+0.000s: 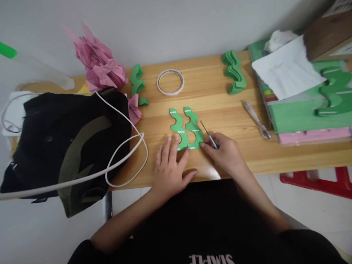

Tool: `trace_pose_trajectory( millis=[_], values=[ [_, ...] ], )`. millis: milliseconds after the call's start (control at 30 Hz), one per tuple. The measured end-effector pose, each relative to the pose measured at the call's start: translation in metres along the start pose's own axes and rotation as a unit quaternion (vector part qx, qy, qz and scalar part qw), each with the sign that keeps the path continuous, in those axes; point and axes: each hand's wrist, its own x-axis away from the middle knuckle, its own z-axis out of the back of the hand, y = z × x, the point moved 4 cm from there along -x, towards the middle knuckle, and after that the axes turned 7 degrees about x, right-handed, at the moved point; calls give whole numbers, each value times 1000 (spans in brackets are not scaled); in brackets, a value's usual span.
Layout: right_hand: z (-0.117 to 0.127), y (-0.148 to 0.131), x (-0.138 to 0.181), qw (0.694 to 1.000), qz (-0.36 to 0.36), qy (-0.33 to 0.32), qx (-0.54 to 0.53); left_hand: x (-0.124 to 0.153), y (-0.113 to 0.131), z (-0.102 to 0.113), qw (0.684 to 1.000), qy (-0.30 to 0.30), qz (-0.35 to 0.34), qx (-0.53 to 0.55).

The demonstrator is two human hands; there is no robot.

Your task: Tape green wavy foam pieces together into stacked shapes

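Two wavy green paper cutouts lie side by side on the wooden table, the left cutout (180, 126) and the right cutout (195, 128), each with short white strips across it. My left hand (170, 168) rests flat with its fingers spread, fingertips at the lower end of the left cutout. Closed around a slim blue-handled tool (211, 140) is my right hand (227, 152), beside the lower end of the right cutout. The tool's thin dark tip points up and left; its exact kind is unclear.
A roll of tape (158, 81) lies behind the cutouts. Green cutout stacks stand at back left (136, 79) and back right (233, 71). A pen (254, 115) lies right, near green sheets (291, 115). A black bag (41, 135) with a white cable (121, 167) covers the left.
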Motion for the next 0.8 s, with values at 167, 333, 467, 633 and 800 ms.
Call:
trace_pose_trajectory(
  millis=[167, 333, 467, 633, 800],
  values=[
    [10, -1, 1, 987, 134, 74, 55, -1, 1, -1, 999, 26, -18, 3],
    [9, -12, 4, 921, 309, 106, 210, -2, 1, -2, 999, 37, -31, 7],
    [0, -14, 0, 884, 350, 118, 286, -2, 0, -3, 999, 17, -27, 16],
    [-9, -11, -4, 871, 354, 117, 318, -4, -1, -5, 999, -20, -16, 26],
    [-12, -7, -4, 881, 342, 111, 308, -7, -1, -5, 999, -40, -15, 21]
  ],
)
